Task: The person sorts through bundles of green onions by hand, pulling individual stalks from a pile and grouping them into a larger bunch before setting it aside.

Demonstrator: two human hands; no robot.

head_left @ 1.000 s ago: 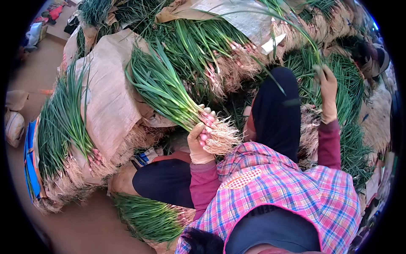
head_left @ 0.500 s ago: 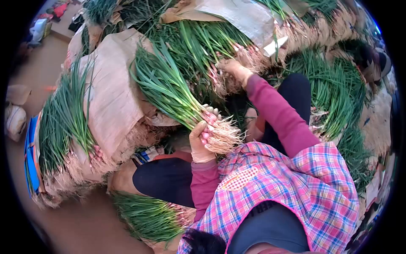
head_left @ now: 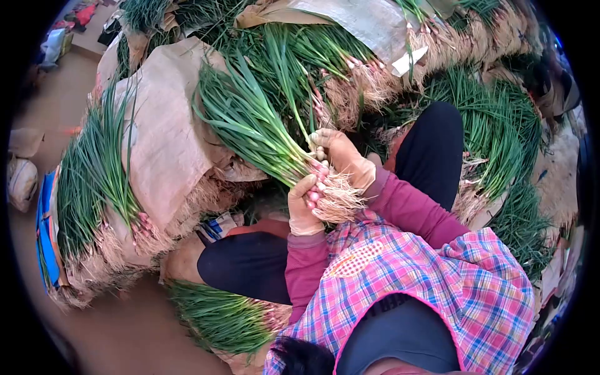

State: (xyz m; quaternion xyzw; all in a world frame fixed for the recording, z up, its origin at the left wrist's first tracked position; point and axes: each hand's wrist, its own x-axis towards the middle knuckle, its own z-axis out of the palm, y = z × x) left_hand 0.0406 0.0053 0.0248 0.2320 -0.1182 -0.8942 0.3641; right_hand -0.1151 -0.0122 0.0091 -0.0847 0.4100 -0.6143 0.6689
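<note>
My left hand [head_left: 304, 211], gloved, is closed around a bunch of spring onions [head_left: 259, 128]. Its long green leaves fan up and to the left. Small pink bulbs [head_left: 317, 187] and pale stringy roots [head_left: 340, 199] stick out of the grip on the right. My gloved right hand [head_left: 344, 157] is at the bulb end, beside the bunch, its fingers pinched on a spring onion stalk [head_left: 306, 128] that leans against the others. Part of what the right fingers hold is hidden. Just beyond lies a pile of spring onions [head_left: 331, 53] with roots facing me.
Brown sacking [head_left: 165, 106] covers a heap at left, with another spring onion bunch [head_left: 119, 169] on its side. More bunches lie on the right [head_left: 494, 137] and on the floor below my knee [head_left: 219, 315]. A white scrap [head_left: 409, 61] rests on the far pile.
My right hand has come back from the far pile to the bulbs of the held bunch, bringing a spring onion stalk. My left hand has barely moved.
</note>
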